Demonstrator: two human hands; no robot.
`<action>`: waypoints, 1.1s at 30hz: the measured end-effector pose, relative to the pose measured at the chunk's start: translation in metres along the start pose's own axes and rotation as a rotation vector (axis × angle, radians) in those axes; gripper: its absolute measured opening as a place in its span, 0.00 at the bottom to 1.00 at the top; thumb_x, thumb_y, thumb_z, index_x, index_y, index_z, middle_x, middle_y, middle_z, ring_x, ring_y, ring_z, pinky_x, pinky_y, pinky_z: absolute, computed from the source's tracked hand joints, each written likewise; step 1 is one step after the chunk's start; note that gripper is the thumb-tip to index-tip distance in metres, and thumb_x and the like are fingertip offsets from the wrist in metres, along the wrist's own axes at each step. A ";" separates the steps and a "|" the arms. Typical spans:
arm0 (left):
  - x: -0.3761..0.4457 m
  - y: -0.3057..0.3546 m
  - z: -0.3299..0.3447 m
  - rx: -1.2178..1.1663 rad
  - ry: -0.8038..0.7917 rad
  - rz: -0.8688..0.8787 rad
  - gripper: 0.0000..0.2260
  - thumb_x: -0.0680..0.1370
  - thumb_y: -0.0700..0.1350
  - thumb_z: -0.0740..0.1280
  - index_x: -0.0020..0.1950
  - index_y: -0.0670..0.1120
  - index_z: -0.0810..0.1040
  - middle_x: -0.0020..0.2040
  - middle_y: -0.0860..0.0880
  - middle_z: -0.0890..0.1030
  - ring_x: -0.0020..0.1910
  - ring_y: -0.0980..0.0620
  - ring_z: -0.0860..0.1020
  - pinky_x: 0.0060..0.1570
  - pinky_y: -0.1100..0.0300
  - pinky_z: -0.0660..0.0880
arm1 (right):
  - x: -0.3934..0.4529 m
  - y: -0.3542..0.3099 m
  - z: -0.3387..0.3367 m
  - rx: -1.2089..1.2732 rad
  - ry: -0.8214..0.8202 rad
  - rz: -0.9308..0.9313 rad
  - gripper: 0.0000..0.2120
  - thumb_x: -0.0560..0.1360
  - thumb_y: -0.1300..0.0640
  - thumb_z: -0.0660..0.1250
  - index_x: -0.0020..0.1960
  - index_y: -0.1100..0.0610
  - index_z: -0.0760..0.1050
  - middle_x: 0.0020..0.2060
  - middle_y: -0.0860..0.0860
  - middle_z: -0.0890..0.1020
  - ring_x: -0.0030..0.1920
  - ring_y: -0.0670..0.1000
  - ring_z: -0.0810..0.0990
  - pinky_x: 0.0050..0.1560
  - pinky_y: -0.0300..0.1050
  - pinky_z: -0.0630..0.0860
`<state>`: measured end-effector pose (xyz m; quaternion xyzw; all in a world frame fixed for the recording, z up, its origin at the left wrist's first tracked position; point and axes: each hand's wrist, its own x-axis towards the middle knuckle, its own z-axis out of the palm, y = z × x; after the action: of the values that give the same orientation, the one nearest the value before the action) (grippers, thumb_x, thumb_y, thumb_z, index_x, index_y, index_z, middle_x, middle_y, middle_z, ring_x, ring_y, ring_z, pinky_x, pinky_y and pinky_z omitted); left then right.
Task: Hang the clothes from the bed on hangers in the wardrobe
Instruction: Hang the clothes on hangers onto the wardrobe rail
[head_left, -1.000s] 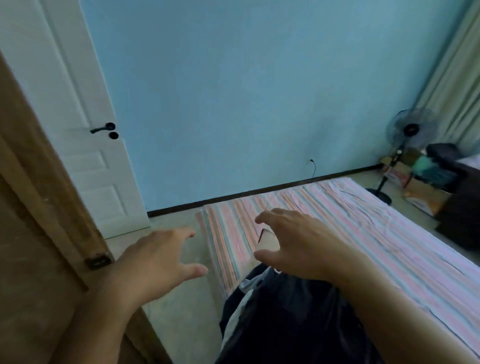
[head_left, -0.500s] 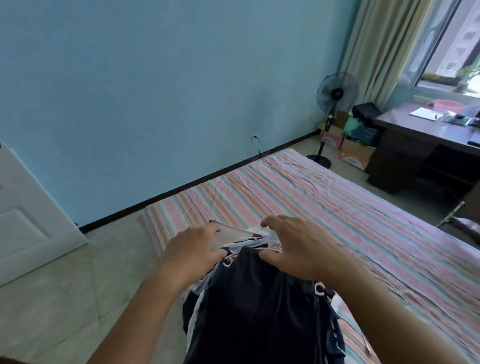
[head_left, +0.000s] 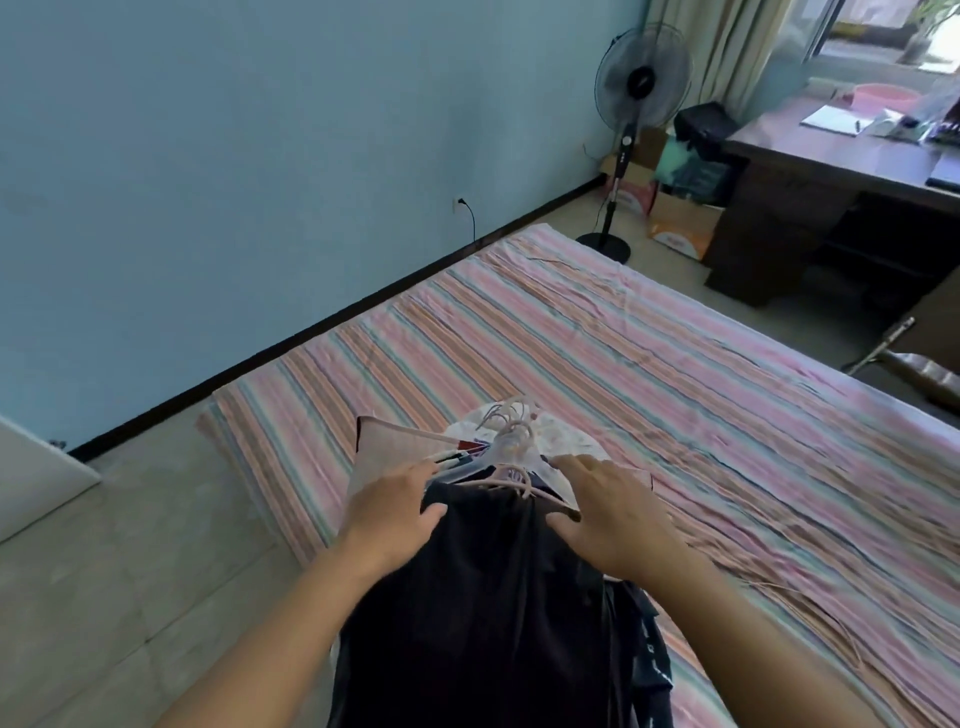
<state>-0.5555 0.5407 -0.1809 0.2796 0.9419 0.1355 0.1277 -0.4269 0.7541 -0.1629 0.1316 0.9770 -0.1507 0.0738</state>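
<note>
A pile of clothes on pale pink hangers (head_left: 511, 447) lies on the near edge of the striped bed (head_left: 649, 358). The top garment is dark, almost black (head_left: 483, 613); lighter garments show beneath it. My left hand (head_left: 392, 506) takes hold of the dark garment's left shoulder, thumb on the cloth. My right hand (head_left: 615, 512) is at its right shoulder, fingers curled over the hanger end. The hanger hooks point away from me. The wardrobe is out of view.
A standing fan (head_left: 631, 119) is beyond the bed's far corner, with cardboard boxes (head_left: 678, 234) beside it. A dark desk (head_left: 831, 171) and a chair (head_left: 904, 358) stand at the right. Bare floor (head_left: 104, 545) lies to the left, with a white door's corner (head_left: 31, 478).
My view has swung right, away from the wardrobe and door, toward the bed. Both hands have come down from the air onto the shoulders of the dark garment on the pile.
</note>
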 end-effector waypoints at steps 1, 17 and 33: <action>0.010 -0.003 0.010 0.005 -0.004 -0.001 0.21 0.78 0.54 0.66 0.71 0.54 0.71 0.65 0.54 0.77 0.60 0.50 0.77 0.56 0.55 0.73 | 0.009 0.009 0.010 0.030 -0.007 0.023 0.26 0.79 0.45 0.62 0.74 0.50 0.64 0.66 0.49 0.75 0.66 0.53 0.73 0.60 0.47 0.72; 0.121 -0.058 0.131 0.103 -0.248 -0.084 0.43 0.74 0.59 0.70 0.80 0.49 0.48 0.80 0.47 0.54 0.78 0.45 0.56 0.75 0.48 0.54 | 0.093 0.082 0.150 0.279 -0.213 0.308 0.43 0.72 0.43 0.71 0.78 0.51 0.53 0.68 0.56 0.72 0.65 0.59 0.72 0.61 0.56 0.73; 0.091 -0.086 0.145 -0.184 -0.134 -0.074 0.21 0.74 0.57 0.71 0.64 0.53 0.71 0.62 0.52 0.75 0.59 0.51 0.74 0.61 0.52 0.72 | 0.080 0.077 0.147 0.409 -0.074 0.225 0.12 0.84 0.51 0.55 0.45 0.55 0.69 0.41 0.48 0.75 0.41 0.53 0.75 0.46 0.54 0.74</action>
<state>-0.6255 0.5491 -0.3593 0.2400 0.9245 0.1978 0.2206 -0.4663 0.7976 -0.3377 0.2463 0.9020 -0.3409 0.0978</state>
